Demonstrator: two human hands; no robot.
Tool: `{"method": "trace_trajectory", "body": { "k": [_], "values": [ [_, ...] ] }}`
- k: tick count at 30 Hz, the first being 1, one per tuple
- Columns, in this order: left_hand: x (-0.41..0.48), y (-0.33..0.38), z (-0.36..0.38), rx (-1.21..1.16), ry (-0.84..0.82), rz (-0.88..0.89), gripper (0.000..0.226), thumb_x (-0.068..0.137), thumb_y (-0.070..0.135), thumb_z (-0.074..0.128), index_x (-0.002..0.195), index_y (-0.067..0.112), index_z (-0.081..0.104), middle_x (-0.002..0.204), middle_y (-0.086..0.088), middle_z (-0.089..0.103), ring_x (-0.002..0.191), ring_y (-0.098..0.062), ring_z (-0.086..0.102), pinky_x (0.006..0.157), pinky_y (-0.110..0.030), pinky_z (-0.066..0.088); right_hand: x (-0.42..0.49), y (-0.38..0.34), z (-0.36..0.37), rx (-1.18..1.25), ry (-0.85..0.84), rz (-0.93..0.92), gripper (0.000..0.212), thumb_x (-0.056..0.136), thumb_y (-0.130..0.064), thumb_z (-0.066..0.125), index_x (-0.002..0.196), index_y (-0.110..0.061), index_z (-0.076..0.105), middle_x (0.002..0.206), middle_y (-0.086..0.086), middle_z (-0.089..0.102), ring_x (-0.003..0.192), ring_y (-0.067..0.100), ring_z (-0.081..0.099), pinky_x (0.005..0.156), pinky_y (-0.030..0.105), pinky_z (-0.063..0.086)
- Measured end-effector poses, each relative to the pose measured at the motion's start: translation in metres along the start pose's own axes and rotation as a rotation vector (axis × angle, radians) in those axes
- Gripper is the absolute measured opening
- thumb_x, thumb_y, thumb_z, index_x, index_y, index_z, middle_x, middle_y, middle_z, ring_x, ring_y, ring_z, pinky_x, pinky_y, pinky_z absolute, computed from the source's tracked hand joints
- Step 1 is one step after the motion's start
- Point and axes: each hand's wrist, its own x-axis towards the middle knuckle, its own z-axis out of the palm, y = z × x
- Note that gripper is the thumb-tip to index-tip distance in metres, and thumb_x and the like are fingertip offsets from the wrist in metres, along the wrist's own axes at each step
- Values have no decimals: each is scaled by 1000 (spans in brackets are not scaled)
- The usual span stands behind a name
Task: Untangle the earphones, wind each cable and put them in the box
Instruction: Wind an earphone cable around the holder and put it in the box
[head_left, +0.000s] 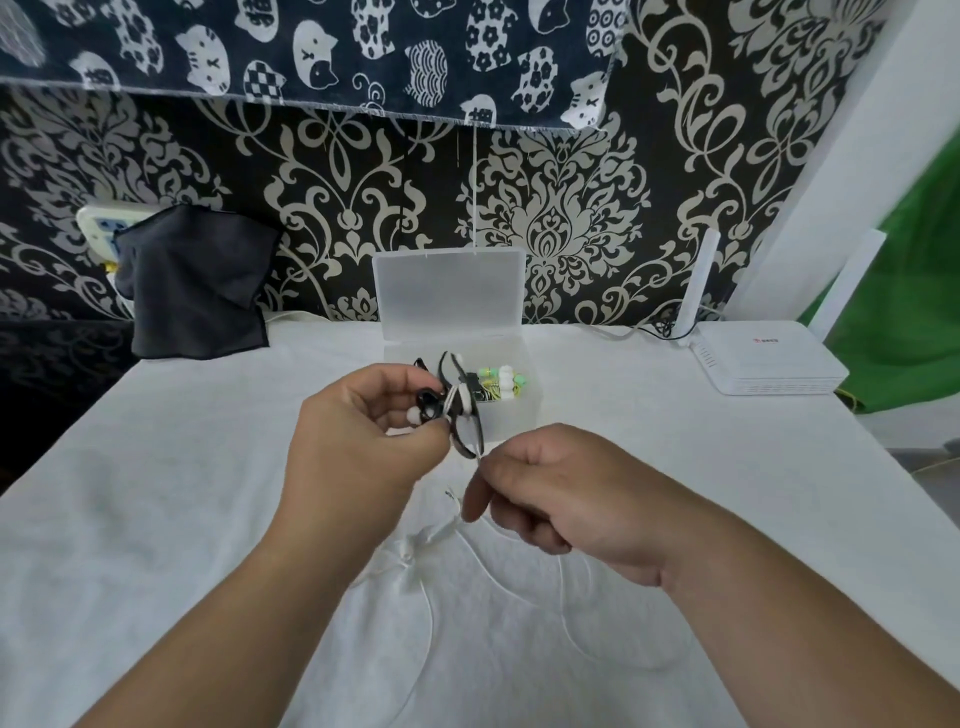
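My left hand (363, 426) grips a small bundle of black and white earphones (452, 410), with black cable loops sticking out to the right and a white earbud tip showing under the fingers. My right hand (550, 493) pinches a thin white cable (480, 460) just below that bundle. More white cable (415, 556) trails down onto the white tablecloth in loose loops. Behind the hands stands the clear plastic box (519, 421), lid (449, 296) open and leaning against the wall. A wound green and yellow earphone (501, 384) lies inside it.
A white router (769, 364) with an upright antenna sits at the back right. A dark cloth (192, 280) hangs over a wall socket at the back left. The white-covered table (156, 519) ends at a patterned wall; a green sheet (904, 291) lies at the far right.
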Motion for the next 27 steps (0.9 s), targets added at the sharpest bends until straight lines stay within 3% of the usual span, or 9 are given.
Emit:
{"method": "trace_trajectory", "body": {
  "k": [2,5,9,13,15,17,19,22,27],
  "values": [
    [0,2,0,78,39,12,29,72,-10,73,81,17,73,66,10,70,57,0,58,58,-10,46,-3,-2,0,-55,-61,-23,31,105,-22,48,97,-4,72,59,-1,47,49,11,34,49,20,28],
    [-1,3,-2,271,31,53,32,71,-6,73,80,24,72,72,8,71,53,-2,57,54,-8,43,-8,-8,-2,-131,-48,-98,28,101,-22,56,100,3,69,55,-3,42,52,11,33,51,19,31],
    [-4,3,-5,536,-99,146,37,69,3,79,79,37,69,77,14,68,60,-8,62,57,-11,47,-13,-15,-13,-274,151,-170,35,96,-26,62,95,8,66,60,5,32,57,19,29,52,25,26],
    [-9,6,-1,652,-216,237,39,67,1,71,78,38,67,79,17,67,69,-8,63,60,-15,49,-14,-16,-17,-376,313,-233,25,88,-24,70,76,-2,69,60,20,52,51,21,42,50,30,33],
    [-11,6,0,657,-245,237,40,67,1,69,76,40,66,81,17,67,71,-9,64,62,-20,51,-14,-15,-20,-345,441,-261,14,85,-24,75,74,-15,75,61,12,64,50,28,49,47,33,39],
    [-13,6,1,634,-278,221,40,68,1,70,76,40,67,80,17,67,72,-10,64,62,-22,52,-13,-14,-25,-269,514,-262,10,84,-26,77,75,-22,76,52,-1,60,44,21,46,47,30,40],
    [-15,7,4,574,-305,192,42,68,0,71,81,40,68,77,12,68,67,-12,64,62,-25,54,-10,-13,-28,-134,524,-249,8,86,-23,76,79,-20,75,52,-4,58,45,13,49,49,27,42],
    [-17,11,7,461,-339,146,40,68,1,73,83,38,69,76,3,69,63,-13,63,64,-27,56,-6,-9,-28,59,522,-237,5,86,-17,75,82,-15,74,55,0,63,48,14,55,51,31,44],
    [-17,10,10,351,-381,128,29,62,13,67,82,34,71,72,2,67,67,-17,63,69,-29,57,-3,-5,-28,183,514,-213,9,85,-17,76,83,-10,72,54,-1,59,45,13,46,47,26,37]
  ]
}}
